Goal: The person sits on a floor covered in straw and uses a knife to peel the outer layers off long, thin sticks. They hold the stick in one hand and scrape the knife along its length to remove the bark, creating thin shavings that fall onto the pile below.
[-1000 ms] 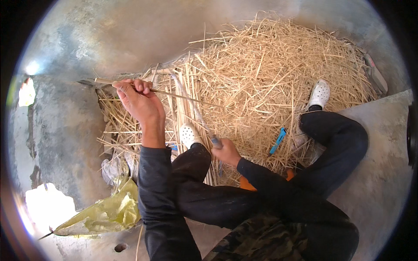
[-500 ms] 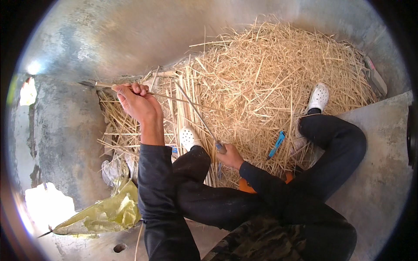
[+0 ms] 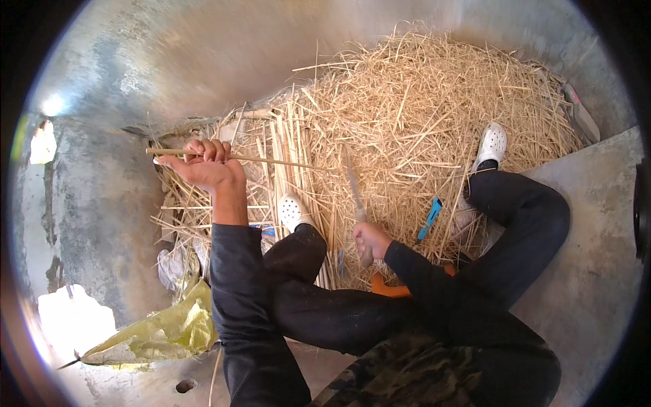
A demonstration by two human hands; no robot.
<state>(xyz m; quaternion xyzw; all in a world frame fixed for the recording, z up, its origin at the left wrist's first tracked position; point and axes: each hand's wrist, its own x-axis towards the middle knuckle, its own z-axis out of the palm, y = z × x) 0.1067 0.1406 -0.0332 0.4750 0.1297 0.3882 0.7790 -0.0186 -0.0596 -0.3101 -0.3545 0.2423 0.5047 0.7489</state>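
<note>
A thin bamboo strip (image 3: 285, 162) lies across my left hand (image 3: 210, 171), which is turned palm up with its fingers curled round the strip. One end juts out past the thumb; the other runs right over the pile. My right hand (image 3: 374, 239) is closed on the handle of a knife (image 3: 353, 182), its slim blade pointing away from me and slightly blurred. The blade is near the strip's thin far end; whether they touch I cannot tell. Below the strip, several longer bamboo strips (image 3: 282, 146) lie side by side next to my white clog (image 3: 290, 210).
A big heap of shavings (image 3: 434, 102) fills the floor ahead. On it lies a blue utility knife (image 3: 430, 218). An orange object (image 3: 389, 287) is partly under my right arm. A yellow sack (image 3: 152, 336) lies at left. Concrete walls (image 3: 102, 203) stand around.
The strip is now level, with its left end closer to my left hand and no longer reaching the left wall. The knife has swung upright, and my right hand has shifted slightly right.
</note>
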